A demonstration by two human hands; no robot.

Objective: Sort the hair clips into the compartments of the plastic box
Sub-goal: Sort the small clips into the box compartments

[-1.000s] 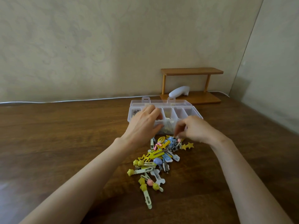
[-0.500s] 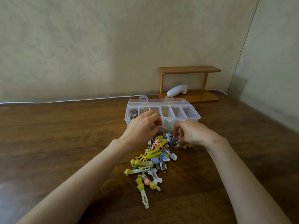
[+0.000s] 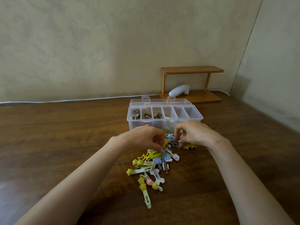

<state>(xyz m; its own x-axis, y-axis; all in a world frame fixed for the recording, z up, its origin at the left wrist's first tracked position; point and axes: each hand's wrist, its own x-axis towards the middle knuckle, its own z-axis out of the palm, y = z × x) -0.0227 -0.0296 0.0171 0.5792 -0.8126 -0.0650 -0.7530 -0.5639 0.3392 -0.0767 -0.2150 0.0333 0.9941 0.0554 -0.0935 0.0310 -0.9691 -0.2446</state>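
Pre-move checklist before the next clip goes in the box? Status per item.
1. Box open: ok. The plastic box has its lid folded back.
2. Free space: ok. The two rightmost compartments look empty.
3. Right hand grip: ok. It seems to pinch a silver clip at the pile's far edge.
4. Left hand grip: cannot tell. Its fingers curl into the pile, but no held clip shows.
5. Sorting done: not ok. Many hair clips lie loose on the table.
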